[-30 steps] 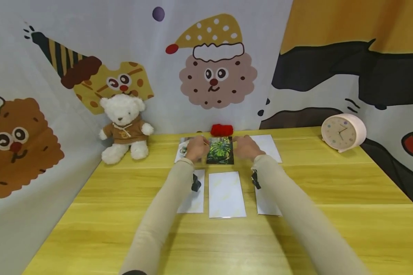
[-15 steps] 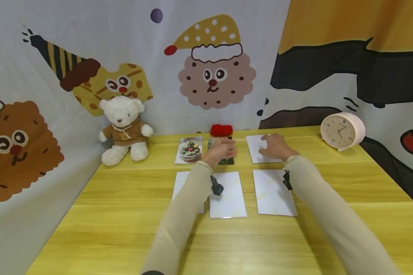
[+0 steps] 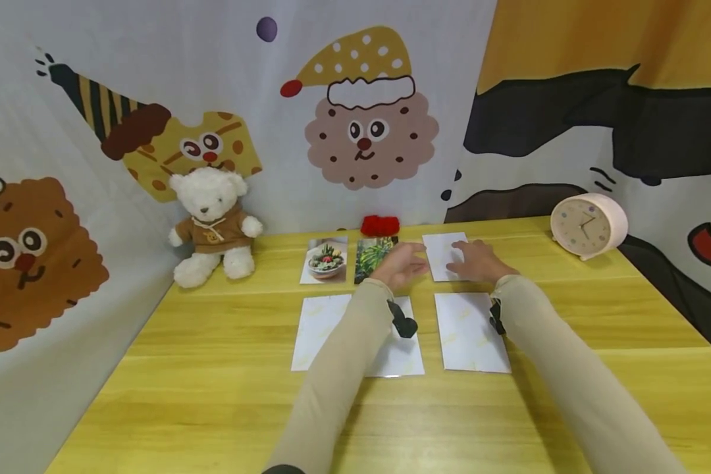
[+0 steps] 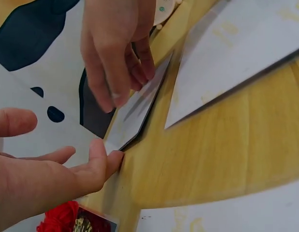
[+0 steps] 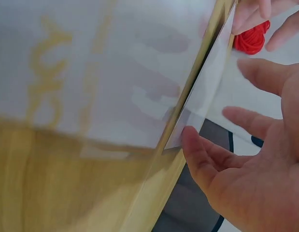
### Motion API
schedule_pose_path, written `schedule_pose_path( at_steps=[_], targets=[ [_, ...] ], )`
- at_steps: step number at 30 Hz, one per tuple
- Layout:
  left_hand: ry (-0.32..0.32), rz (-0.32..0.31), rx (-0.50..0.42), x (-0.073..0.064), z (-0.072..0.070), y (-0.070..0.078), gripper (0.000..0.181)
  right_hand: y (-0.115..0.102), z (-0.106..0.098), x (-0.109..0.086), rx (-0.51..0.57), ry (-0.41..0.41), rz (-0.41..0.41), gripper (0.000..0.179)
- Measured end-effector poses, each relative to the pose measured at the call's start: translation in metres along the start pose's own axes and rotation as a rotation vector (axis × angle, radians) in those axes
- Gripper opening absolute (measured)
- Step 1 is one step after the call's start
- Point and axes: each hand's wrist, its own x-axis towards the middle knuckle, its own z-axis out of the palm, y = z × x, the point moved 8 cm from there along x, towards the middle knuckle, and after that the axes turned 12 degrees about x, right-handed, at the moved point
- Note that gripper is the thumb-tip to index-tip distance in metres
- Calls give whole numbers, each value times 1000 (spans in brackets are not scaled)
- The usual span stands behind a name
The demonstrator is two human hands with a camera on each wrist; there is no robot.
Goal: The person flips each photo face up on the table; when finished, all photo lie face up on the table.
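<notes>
A white-faced card (image 3: 438,250) lies at the right end of the back row. My left hand (image 3: 399,266) is at its left edge, and in the left wrist view the fingertips (image 4: 113,157) meet its near corner with the fingers loosely extended. Over the same card's right side reaches my right hand (image 3: 480,262), its fingers spread; the right wrist view has a fingertip (image 5: 190,137) right at the card's edge. Partly behind the left hand is a card with a green leafy plant photo (image 3: 370,257). Left of that lies a card picturing a succulent bowl (image 3: 326,261).
In front are three white-faced cards: a left one (image 3: 316,329), a middle one (image 3: 399,355) partly under the left sleeve, and a right one (image 3: 471,336). Red yarn (image 3: 380,226) sits at the back edge. A white teddy bear (image 3: 213,230) and a pink clock (image 3: 586,226) flank the wooden table (image 3: 213,395).
My left hand has moved right, from the succulent card across the plant card to the white card's left edge. My right hand has moved right from the plant card to the white card's right side.
</notes>
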Motion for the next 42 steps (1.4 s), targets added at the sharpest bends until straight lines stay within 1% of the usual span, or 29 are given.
schedule_pose_path(
  at_steps=[3, 6, 10, 13, 15, 18, 21, 25, 30, 35, 38, 42],
  targets=[
    [-9, 9, -14, 0, -1, -3, 50, -5, 5, -1, -23, -12, -22, 67],
    [-24, 40, -16, 0, -1, -5, 48, -7, 9, -1, -15, -20, -25, 65],
    [18, 61, -17, 2, -5, -4, 55, -9, 9, 0, 9, -28, -26, 61],
    [51, 60, -31, 2, -7, -3, 61, -13, 8, -1, 19, -31, -39, 59],
    [53, 72, -32, 3, -7, -2, 62, -17, 7, -1, 25, -28, -52, 58],
    [43, 106, -32, 3, -4, 0, 60, -22, 5, -3, 33, -23, -75, 57],
    [38, 146, -14, 4, 0, 3, 54, -26, 3, -3, 46, -26, -89, 57],
    [58, 174, -9, 5, 2, 4, 52, -30, 1, -4, 75, -36, -102, 57],
    [90, 187, -48, 5, 3, 4, 57, -34, -3, -5, 90, -38, -117, 56],
    [104, 185, -37, 4, 5, 4, 54, -34, -5, -5, 106, -36, -117, 56],
    [104, 186, -40, 4, 7, 4, 55, -33, -5, -5, 137, -42, -104, 56],
    [73, 199, -61, 3, 10, 4, 55, -32, -8, -6, 172, -46, -92, 56]
  ],
)
